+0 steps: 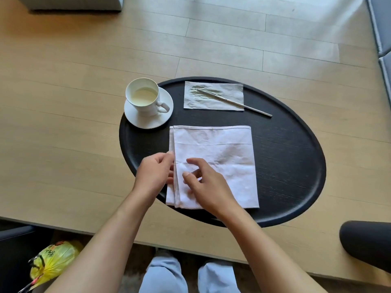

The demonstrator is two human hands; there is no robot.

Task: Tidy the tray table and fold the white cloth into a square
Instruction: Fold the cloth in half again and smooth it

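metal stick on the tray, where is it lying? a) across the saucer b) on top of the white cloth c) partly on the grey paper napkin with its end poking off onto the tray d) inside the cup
c: the thin metal stick lies slantwise on the grey paper napkin, its right end past the napkin's edge over the black tray, apart from the white cloth and the cup.

Pale wood plank floor (pixel 232 39) w/ sunlit patch, grey sofa (pixel 380 28) far right, grey furniture (pixel 69 3) top left.
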